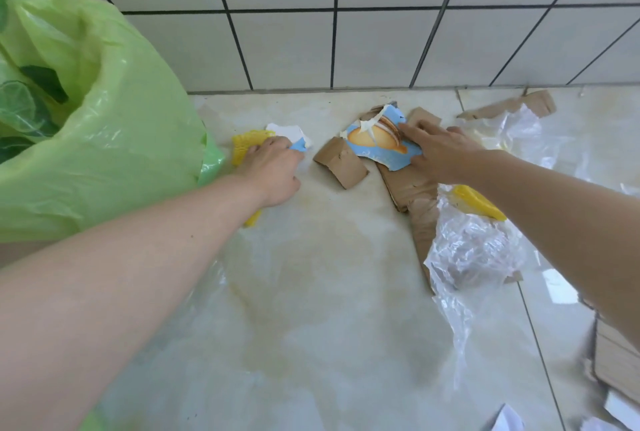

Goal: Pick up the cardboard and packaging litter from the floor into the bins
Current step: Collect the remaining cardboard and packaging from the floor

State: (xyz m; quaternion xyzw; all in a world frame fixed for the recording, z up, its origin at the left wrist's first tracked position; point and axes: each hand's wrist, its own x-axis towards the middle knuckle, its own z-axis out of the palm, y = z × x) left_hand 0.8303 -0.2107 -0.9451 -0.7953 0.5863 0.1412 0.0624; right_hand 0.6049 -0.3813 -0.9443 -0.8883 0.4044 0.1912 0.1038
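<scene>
Where pale floor tiles (329,292) meet the tiled wall (381,42), yellow netting (247,143) is gripped by the left hand (273,170); flat fingers of the right hand (440,150) are laid on the printed carton scrap (374,143).

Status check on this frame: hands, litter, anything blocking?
Left hand grips blue-white scrap by yellow foam net. Right hand open, flat on blue printed carton piece. Green bin bag open, unobstructed.

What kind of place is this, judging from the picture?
Probably an indoor utility corner or kitchen edge: a glossy tiled floor meets a white tiled wall, a bin with a green bag stands beside it, and torn cardboard lies scattered about.
</scene>
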